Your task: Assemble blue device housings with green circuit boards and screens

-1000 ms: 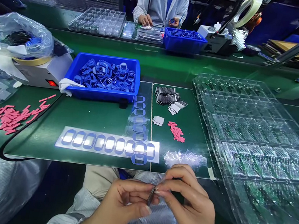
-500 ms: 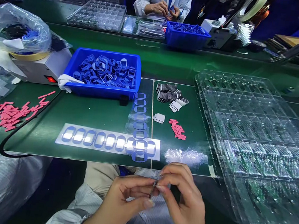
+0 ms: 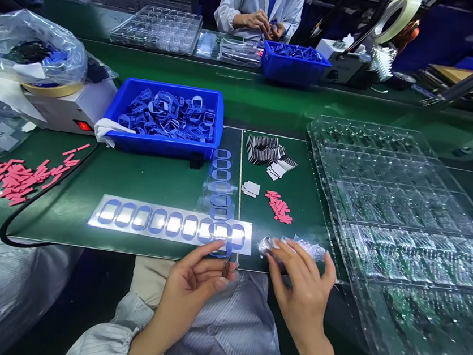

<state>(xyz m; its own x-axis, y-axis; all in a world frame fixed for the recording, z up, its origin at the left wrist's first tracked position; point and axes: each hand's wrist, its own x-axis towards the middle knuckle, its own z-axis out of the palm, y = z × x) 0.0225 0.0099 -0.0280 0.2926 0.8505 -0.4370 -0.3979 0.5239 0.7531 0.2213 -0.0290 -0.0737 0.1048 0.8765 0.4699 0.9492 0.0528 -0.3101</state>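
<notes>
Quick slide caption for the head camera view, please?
Left hand holds a small dark piece by a sheet of blue rings; right hand touches crumpled clear film beside clear trays.

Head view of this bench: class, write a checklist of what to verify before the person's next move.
Left hand pinching a small dark strip: ok, held at the fingertips.
Strip's material: cannot tell.
Right hand on crumpled clear plastic film: ok, fingertips touching it.
Blue ring-shaped gaskets on a white backing sheet: not ok, one ring hangs past the sheet's lower edge.
Blue plastic bin of loose blue rings: ok, upright beyond the sheet.
</notes>
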